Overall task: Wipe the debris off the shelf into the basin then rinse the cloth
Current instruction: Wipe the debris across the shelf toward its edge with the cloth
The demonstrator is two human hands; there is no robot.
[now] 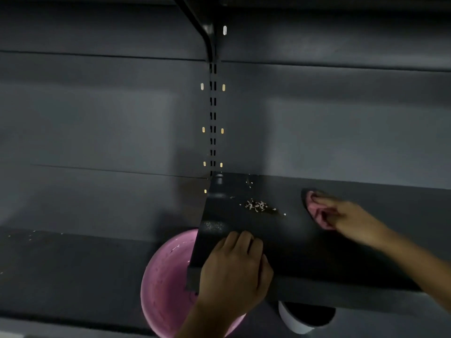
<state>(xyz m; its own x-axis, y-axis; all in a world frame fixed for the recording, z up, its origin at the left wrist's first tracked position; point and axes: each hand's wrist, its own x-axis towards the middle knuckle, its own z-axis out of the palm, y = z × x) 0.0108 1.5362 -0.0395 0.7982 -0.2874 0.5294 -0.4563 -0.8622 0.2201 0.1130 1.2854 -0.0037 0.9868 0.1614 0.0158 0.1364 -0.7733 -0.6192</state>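
Note:
A dark grey shelf (317, 252) runs across the right half of the view. A small heap of pale debris (257, 206) lies on it near its left end. My right hand (346, 215) presses a pink cloth (314, 211) onto the shelf, to the right of the debris and apart from it. My left hand (234, 269) grips the shelf's front edge near its left corner. A pink basin (166, 284) sits below the shelf's left end, partly hidden by the shelf and my left hand; specks lie inside it.
A white round container (295, 322) shows under the shelf's front edge. A slotted upright (213, 118) runs up the grey back panel. A lower shelf (73, 264) at the left carries a few pale crumbs.

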